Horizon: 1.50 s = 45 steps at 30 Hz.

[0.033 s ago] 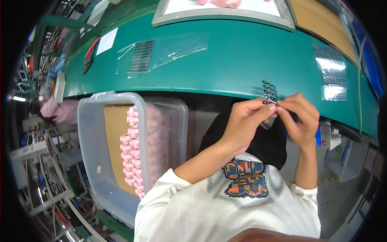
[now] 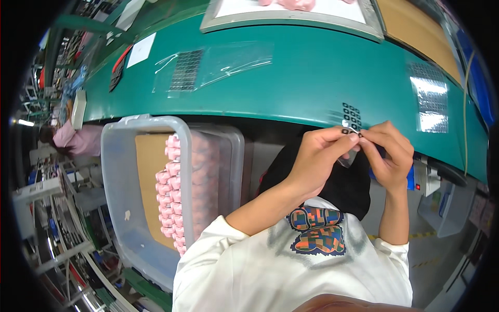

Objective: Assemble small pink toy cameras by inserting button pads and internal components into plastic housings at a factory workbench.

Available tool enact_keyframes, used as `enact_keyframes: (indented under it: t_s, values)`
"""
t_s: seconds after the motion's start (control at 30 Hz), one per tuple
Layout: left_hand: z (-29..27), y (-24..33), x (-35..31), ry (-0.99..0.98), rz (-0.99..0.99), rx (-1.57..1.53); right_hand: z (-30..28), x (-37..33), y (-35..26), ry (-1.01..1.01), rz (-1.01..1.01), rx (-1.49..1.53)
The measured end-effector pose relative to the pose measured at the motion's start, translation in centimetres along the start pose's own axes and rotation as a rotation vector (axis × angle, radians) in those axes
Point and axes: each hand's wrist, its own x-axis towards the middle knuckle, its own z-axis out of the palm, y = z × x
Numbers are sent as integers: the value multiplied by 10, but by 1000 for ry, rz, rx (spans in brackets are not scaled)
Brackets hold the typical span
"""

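Note:
At the front edge of the green table, my left hand [image 2: 318, 156] and my right hand [image 2: 389, 152] meet fingertip to fingertip. Both pinch the near end of a small clear sheet of black square stickers [image 2: 351, 115], which have pale centres. The sheet's far part stands out beyond my fingers over the green surface, and a clear flap hangs beneath them. Whether a single sticker is lifted between the fingertips is too small to tell.
On the green table [image 2: 291, 78] lie a clear sticker sheet [image 2: 185, 70], another shiny sheet [image 2: 429, 96], red-handled pliers [image 2: 118, 70] and white paper [image 2: 141, 50]. A metal-framed tray [image 2: 291, 22] holds pink pieces. A plastic bin [image 2: 117, 208] with stacked pink parts [image 2: 170, 200] stands left; a person [image 2: 78, 138] sits beyond.
The view has shifted slightly, so the table and its things appear a little lower and to the right. Both hands keep their pinch on the sticker sheet.

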Motion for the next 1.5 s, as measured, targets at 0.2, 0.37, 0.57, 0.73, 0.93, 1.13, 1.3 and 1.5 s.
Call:
enact_keyframes:
  t_s: [0.2, 0.37, 0.57, 0.73, 0.93, 1.13, 1.3, 1.5]
  values:
    - [10, 8, 5, -14, -57, -142, 4, -3, 11, 100, 30, 89]
    - [9, 9, 13, -78, -57, -42, -6, 1, 12, 100, 55, 131]
    - [15, 13, 13, -48, -68, 29, -16, 3, 17, 71, 49, 169]
    - [18, 13, 17, -70, -55, 81, -26, 1, 15, 37, 86, 260]
    - [15, 22, 49, -20, 329, 820, -31, -8, 23, 194, 226, 431]
    - [-1, 32, 93, 155, 653, 1474, -22, -16, 21, 269, 324, 387]
    - [-10, 60, 35, 351, 1051, 1509, -32, -33, 49, 297, 243, 301]
    - [-105, 158, -129, 961, 651, 1429, 4, -26, 44, 158, 43, 395]
